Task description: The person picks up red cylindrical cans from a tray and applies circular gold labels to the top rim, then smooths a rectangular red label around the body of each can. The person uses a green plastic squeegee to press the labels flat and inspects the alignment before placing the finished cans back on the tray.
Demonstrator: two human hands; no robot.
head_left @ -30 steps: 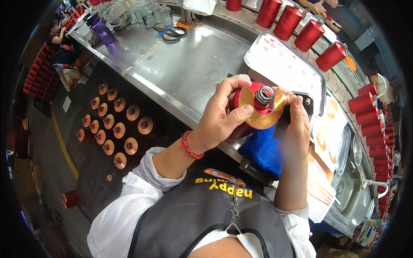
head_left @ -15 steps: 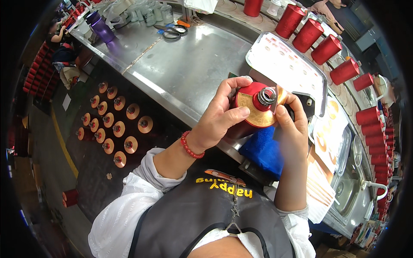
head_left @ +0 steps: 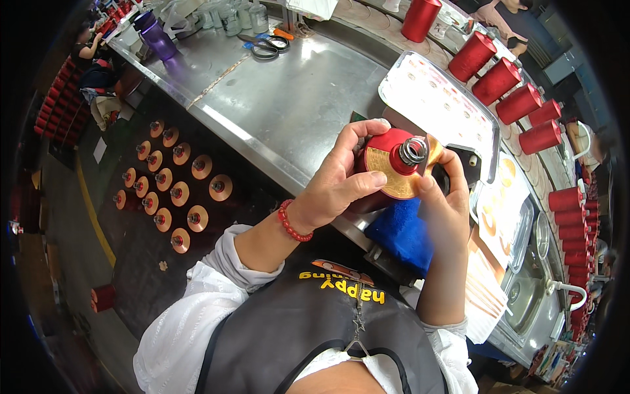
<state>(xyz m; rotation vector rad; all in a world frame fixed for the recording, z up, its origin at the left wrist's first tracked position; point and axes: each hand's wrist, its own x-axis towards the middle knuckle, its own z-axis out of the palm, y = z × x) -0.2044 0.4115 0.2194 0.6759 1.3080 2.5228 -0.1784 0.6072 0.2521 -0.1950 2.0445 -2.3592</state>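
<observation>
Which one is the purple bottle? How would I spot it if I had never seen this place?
Start at the long steel workbench running across the picture and follow it to its far left end. There, left of the black-handled scissors, stands the purple bottle. It is the only purple thing; the clear jars beside it are colourless.

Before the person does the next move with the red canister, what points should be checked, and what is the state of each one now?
1. Left hand has a firm grasp on the red canister: ok, fingers wrap its body.
2. Right hand supports the round gold label at its edge: ok, the thumb presses on it.
3. Label lies flat and centred around the metal valve: cannot tell, the right part is hidden by fingers.
4. Free space on the steel table in front: ok, a bare area is there.
5. Scissors are away from the hands: ok, they lie far off on the table.
</observation>
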